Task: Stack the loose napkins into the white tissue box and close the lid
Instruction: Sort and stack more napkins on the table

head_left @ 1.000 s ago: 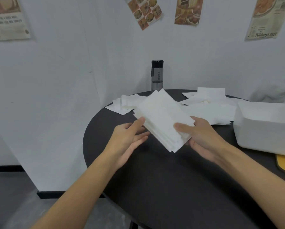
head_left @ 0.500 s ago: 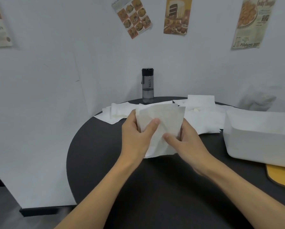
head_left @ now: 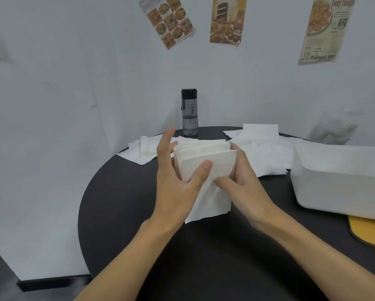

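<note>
gripping from both sides, the two hands hold the stack of napkins [head_left: 206,170] upright at the middle of the frame, over the dark round bench [head_left: 204,268]. the left hand [head_left: 175,181] presses its thumb on the front sheet, while its fingers stretch up behind the stack's left side, blurred at the tips. the right hand [head_left: 245,185] wraps round the right edge, with its thumb laid low on the front sheet and its fingers hidden behind the paper. the top edges of the sheets fan slightly and do not line up. the lower edge is down by the bench top, but whether it touches cannot be told.

the white tissue box [head_left: 338,187] stands at the right of the frame, apart from the stack. its top is open and its right end is cut off by the frame edge. at the lower right a yellow flat piece [head_left: 369,233] lies on the bench just beside the box's near side, partly out of frame. loose napkins [head_left: 264,148] lie in an untidy spread behind the right hand, running up beside the box's left wall. a smaller group of napkins [head_left: 143,148] lies at the bench's left rim, behind the left hand. a dark-capped water bottle [head_left: 189,111] stands upright at the far rim, straight behind the stack. food posters [head_left: 225,20] hang on the white wall along the top of the frame.
</note>
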